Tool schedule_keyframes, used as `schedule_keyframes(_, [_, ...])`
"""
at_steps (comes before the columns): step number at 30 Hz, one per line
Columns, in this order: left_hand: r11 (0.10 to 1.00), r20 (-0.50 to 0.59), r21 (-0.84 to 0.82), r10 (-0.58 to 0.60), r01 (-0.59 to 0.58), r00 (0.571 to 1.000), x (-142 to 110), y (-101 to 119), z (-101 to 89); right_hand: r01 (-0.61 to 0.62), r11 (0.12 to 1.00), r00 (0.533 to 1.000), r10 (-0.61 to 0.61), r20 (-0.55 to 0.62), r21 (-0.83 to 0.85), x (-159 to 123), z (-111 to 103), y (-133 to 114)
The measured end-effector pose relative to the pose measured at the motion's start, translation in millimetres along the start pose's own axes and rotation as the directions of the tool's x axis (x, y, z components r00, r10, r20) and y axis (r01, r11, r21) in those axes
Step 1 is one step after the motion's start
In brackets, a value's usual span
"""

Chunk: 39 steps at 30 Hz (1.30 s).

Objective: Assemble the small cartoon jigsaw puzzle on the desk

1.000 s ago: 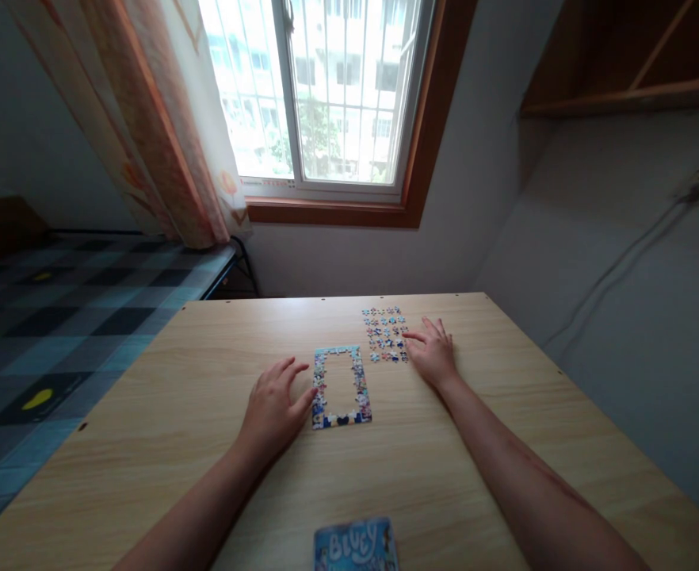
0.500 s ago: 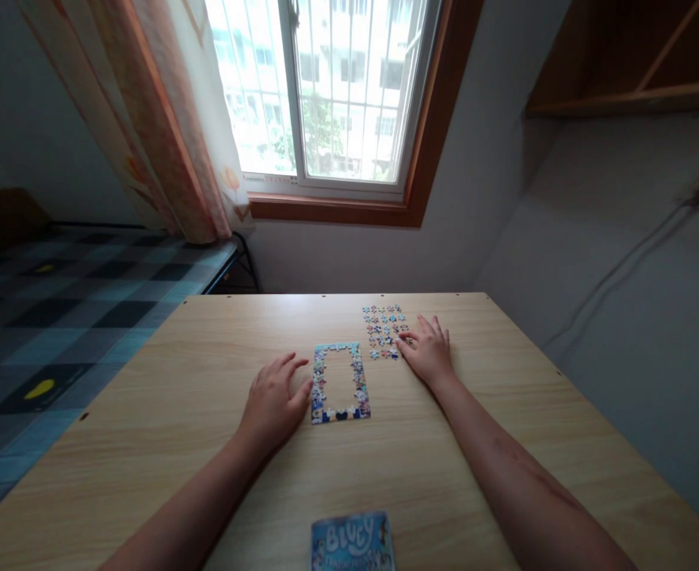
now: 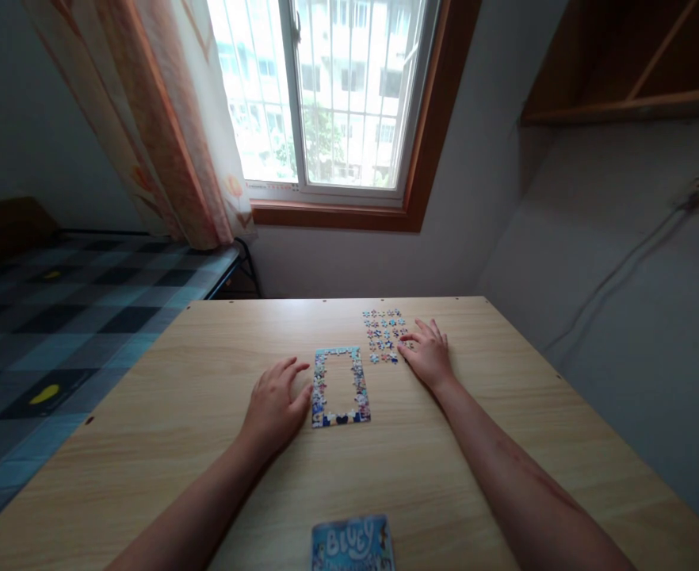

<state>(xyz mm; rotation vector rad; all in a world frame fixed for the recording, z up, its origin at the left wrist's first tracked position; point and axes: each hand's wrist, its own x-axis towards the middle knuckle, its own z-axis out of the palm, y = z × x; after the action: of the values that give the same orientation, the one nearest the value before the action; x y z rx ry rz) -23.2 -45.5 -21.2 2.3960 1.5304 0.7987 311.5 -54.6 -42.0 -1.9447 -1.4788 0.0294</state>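
Observation:
A rectangular jigsaw border (image 3: pixel 361 388), joined all round with a bare middle, lies on the wooden table (image 3: pixel 177 412). My left hand (image 3: pixel 275 404) rests flat beside its left edge, fingers apart, the thumb touching the frame. Behind and to the right lies a patch of several loose puzzle pieces (image 3: pixel 383 333). My right hand (image 3: pixel 428 354) lies open at the right side of that patch, fingertips on the nearest pieces. Neither hand holds anything.
A blue "Bluey" puzzle box (image 3: pixel 353 545) lies at the table's near edge. A bed with a checked cover (image 3: pixel 58 317) stands to the left. A window (image 3: pixel 326 95) with a curtain (image 3: pixel 159 135) is behind; a wall and wooden shelf (image 3: pixel 623 71) are right.
My right hand has slid slightly left along the loose pieces. The left hand has stayed beside the frame. The view has shifted a little.

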Motion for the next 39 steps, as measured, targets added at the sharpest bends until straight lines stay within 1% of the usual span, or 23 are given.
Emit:
schedule_keyframes(11, [1.000, 0.014, -0.003, -0.011, 0.011, 1.000, 0.1, 1.6, -2.9, 0.033, 0.999, 0.999, -0.033, -0.031, -0.003, 0.1, -2.0, -1.4])
schedule_keyframes(19, [1.000, 0.002, -0.006, -0.006, 0.006, 1.000, 0.4, 0.1, -2.0, 0.125, 0.992, 0.992, -0.125, -0.024, 0.002, -0.5, -3.9, -3.6])
schedule_keyframes(22, [1.000, 0.005, -0.004, -0.004, 0.004, 1.000, 0.5, -0.7, -1.6, 0.143, 0.990, 0.989, -0.143, -0.021, 0.013, -0.3, -2.8, -2.5])
schedule_keyframes(25, [1.000, 0.001, -0.002, -0.006, 0.006, 1.000, 0.4, -0.5, -1.7, 0.154, 0.987, 0.987, -0.152, -0.044, 0.046, 0.8, -2.1, 0.0])
schedule_keyframes(28, [1.000, 0.006, -0.002, -0.007, 0.007, 1.000, 0.3, 0.5, -2.7, 0.127, 0.990, 0.989, -0.120, -0.088, 0.069, 1.8, -2.4, 2.0])
schedule_keyframes(31, [1.000, 0.009, 0.000, -0.010, 0.010, 1.000, 0.3, 1.1, -3.8, 0.086, 0.996, 0.992, -0.082, -0.101, 0.036, 0.8, -3.2, 1.1])
schedule_keyframes(35, [1.000, -0.001, -0.002, -0.005, 0.005, 1.000, 0.2, 0.6, -3.8, 0.067, 0.997, 0.995, -0.069, -0.067, -0.035, -3.5, -3.9, -4.0])
schedule_keyframes(39, [1.000, 0.005, -0.012, -0.009, 0.010, 1.000, -0.1, 0.3, -3.2, 0.047, 0.997, 0.999, -0.048, -0.022, -0.066, -6.7, -3.5, -7.5])
